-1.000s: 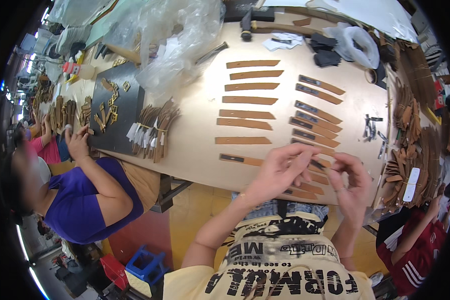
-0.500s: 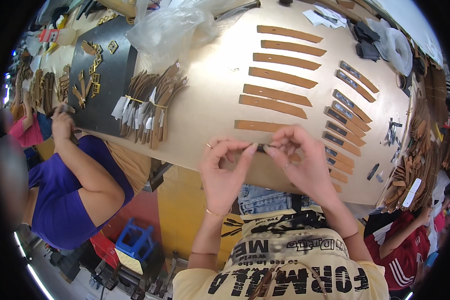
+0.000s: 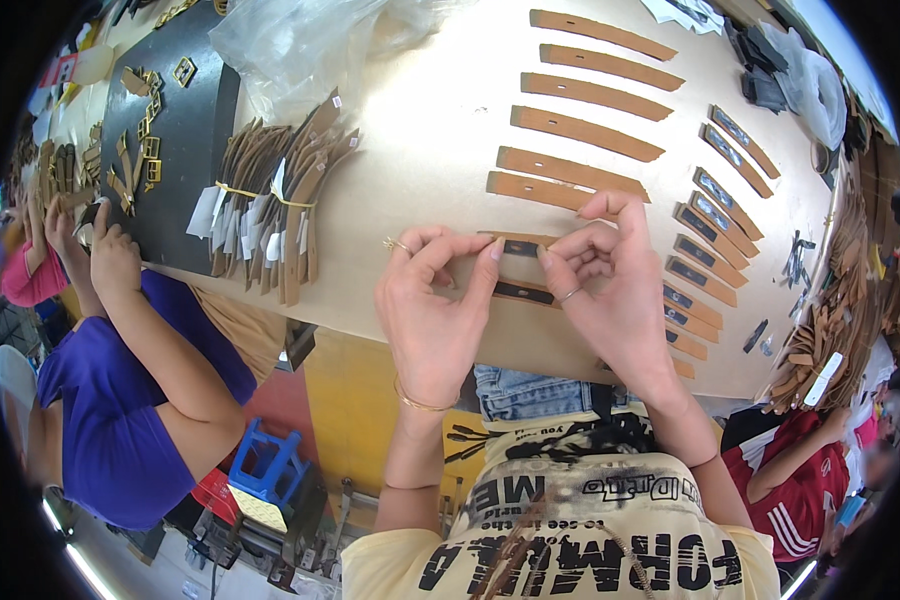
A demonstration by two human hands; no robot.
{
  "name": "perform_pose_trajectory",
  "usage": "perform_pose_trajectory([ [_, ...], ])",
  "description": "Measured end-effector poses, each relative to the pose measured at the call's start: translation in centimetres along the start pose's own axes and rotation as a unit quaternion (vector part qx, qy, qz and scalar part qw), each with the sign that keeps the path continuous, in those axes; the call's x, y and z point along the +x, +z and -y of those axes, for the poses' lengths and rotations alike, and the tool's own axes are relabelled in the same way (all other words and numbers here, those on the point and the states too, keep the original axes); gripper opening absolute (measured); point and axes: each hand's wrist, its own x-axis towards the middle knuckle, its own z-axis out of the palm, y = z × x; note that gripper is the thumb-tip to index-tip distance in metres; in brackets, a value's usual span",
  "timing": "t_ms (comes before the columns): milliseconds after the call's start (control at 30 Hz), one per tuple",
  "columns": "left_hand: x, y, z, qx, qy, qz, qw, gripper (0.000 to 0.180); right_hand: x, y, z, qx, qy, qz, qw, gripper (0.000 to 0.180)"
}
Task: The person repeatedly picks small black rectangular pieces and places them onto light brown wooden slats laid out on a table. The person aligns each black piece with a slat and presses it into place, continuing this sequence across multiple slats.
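Note:
My left hand and my right hand meet over the near edge of the pale worktable. Together they pinch a short brown leather strap with a dark slot, held just above the tabletop. A second slotted strap lies right below it between my hands. Rows of long brown straps lie beyond my fingers. Short slotted straps run in a line to the right.
Tied bundles of leather strips sit at the left by a dark mat with metal buckles. A person in purple works at the left, another in red at the lower right. A clear plastic bag lies farther back.
Both hands drew from the right toward the middle of the table's near edge and closed together on one short strap. The camera tilted, so the table now fills more of the view.

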Motion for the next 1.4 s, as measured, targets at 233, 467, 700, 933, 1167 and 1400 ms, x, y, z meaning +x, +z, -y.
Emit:
perform_pose_trajectory([
  [233,0.11,0.17,-0.38,0.013,-0.005,-0.007,1.0,0.01,0.32,0.09,-0.11,-0.005,0.006,-0.014,1.0,0.04],
  [467,0.15,0.16,-0.47,0.022,-0.005,-0.005,1.0,0.01,0.55,0.24,-0.26,0.009,0.015,-0.033,0.999,0.04],
  [700,0.11,0.15,-0.44,0.022,-0.008,-0.002,1.0,0.01,0.54,0.26,-0.25,0.0,0.009,-0.029,1.0,0.04],
  [933,0.19,0.13,-0.41,0.027,-0.009,0.0,1.0,0.01,0.53,0.4,-0.36,-0.009,-0.004,-0.03,0.999,0.04],
  [1167,0.17,0.12,-0.36,0.028,-0.007,0.001,1.0,0.01,0.74,0.31,-0.58,-0.005,-0.015,-0.032,0.999,0.041],
  [1400,0.13,0.09,-0.5,0.035,-0.008,0.001,0.999,0.01,0.86,0.29,-0.51,0.002,-0.007,-0.028,1.0,0.041],
])
